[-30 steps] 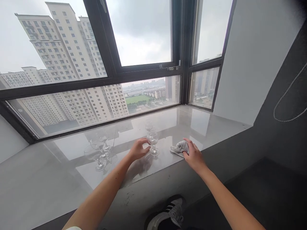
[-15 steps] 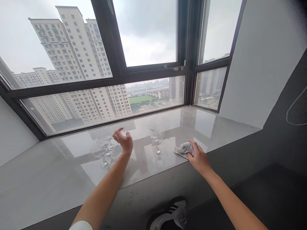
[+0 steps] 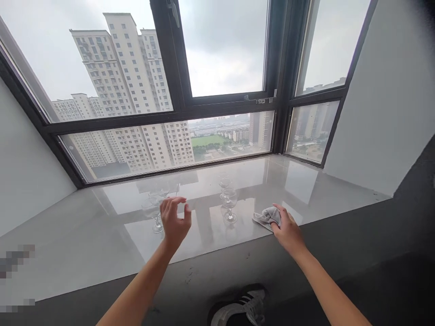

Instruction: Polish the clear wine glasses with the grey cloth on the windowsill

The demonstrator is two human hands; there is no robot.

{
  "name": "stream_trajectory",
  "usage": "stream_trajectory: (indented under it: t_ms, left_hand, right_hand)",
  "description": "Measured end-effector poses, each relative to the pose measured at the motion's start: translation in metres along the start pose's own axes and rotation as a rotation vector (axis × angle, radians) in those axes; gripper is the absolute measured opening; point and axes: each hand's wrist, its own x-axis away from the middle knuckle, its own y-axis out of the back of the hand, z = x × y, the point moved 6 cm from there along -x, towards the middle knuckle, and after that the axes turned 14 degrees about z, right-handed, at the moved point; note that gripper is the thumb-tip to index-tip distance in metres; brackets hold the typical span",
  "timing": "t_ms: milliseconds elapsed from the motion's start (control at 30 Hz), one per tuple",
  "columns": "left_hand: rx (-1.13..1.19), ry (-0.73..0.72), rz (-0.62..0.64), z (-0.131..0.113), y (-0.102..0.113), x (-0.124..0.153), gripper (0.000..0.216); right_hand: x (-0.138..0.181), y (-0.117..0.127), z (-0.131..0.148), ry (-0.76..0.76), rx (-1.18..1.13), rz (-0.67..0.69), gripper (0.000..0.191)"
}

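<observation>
My left hand (image 3: pixel 175 219) hovers over the sill with fingers curled and thumb apart, nothing between them. It partly hides a cluster of clear stemmed glasses; a front glass (image 3: pixel 157 224) of that group shows just left of it, upright. On the right, my right hand (image 3: pixel 287 228) grips a crumpled grey cloth (image 3: pixel 268 216) resting on the sill near its front edge. Between my hands stand two more upright stemmed glasses, a front glass (image 3: pixel 230 206) and a rear glass (image 3: pixel 224 184) partly behind it.
The shiny pale windowsill (image 3: pixel 102 253) ends at a front edge above a dark wall. Dark window frames (image 3: pixel 204 108) bound it at the back, and a white wall (image 3: pixel 370 113) at the right. A shoe (image 3: pixel 241 310) shows below; a pixelated patch (image 3: pixel 15 260) lies at far left.
My left hand has drawn back toward the front edge and left relative to the glasses, its fingers still parted. The view has shifted slightly. My right hand stays on the cloth.
</observation>
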Motion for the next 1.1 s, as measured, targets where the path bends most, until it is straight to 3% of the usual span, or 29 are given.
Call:
stream_trajectory:
  t_ms: [133,233,300,433,600,667,767,867,933,1000,1033,1100]
  left_hand:
    - [-0.171,0.191,-0.235,0.043,0.069,0.017,0.043]
    - [-0.206,0.385,-0.217,0.078,0.086,0.024,0.078]
    - [-0.14,0.538,-0.094,0.099,0.076,0.031,0.085]
    - [0.064,0.817,0.161,0.123,0.038,0.046,0.06]
    - [0.128,0.809,0.279,0.102,0.012,0.048,0.039]
    - [0.192,0.708,0.325,0.079,0.003,0.045,0.036]
    - [0.23,0.39,0.319,0.032,-0.01,0.036,0.022]
    - [0.181,-0.042,0.457,-0.023,-0.039,0.031,0.016]
    - [0.15,-0.427,0.627,-0.064,-0.066,0.038,0.017]
    - [0.135,-0.814,0.714,-0.1,-0.09,0.054,0.016]
    - [0.138,-0.953,0.72,-0.113,-0.1,0.061,0.014]
    - [0.166,-1.089,0.704,-0.131,-0.117,0.068,0.013]
  right_hand:
    - [-0.002,-0.004,-0.006,-0.026,0.009,0.018,0.049]
    - [-0.003,-0.005,-0.008,-0.015,0.003,0.011,0.049]
    - [-0.004,-0.006,-0.007,-0.004,-0.006,0.007,0.049]
    - [-0.002,-0.005,-0.004,-0.004,-0.002,0.009,0.048]
    - [-0.001,-0.004,-0.003,0.001,-0.014,0.03,0.048]
    - [-0.001,-0.006,-0.004,0.001,-0.02,0.041,0.048]
    - [-0.002,-0.007,-0.005,0.015,-0.026,0.044,0.048]
    - [-0.002,-0.006,-0.004,0.036,-0.029,0.013,0.048]
    - [-0.002,-0.005,-0.002,0.043,-0.029,-0.007,0.048]
    - [-0.002,-0.005,-0.001,0.04,-0.032,-0.018,0.049]
    - [-0.002,-0.005,0.0,0.037,-0.034,-0.022,0.05]
    - [-0.001,-0.004,0.001,0.035,-0.039,-0.031,0.051]
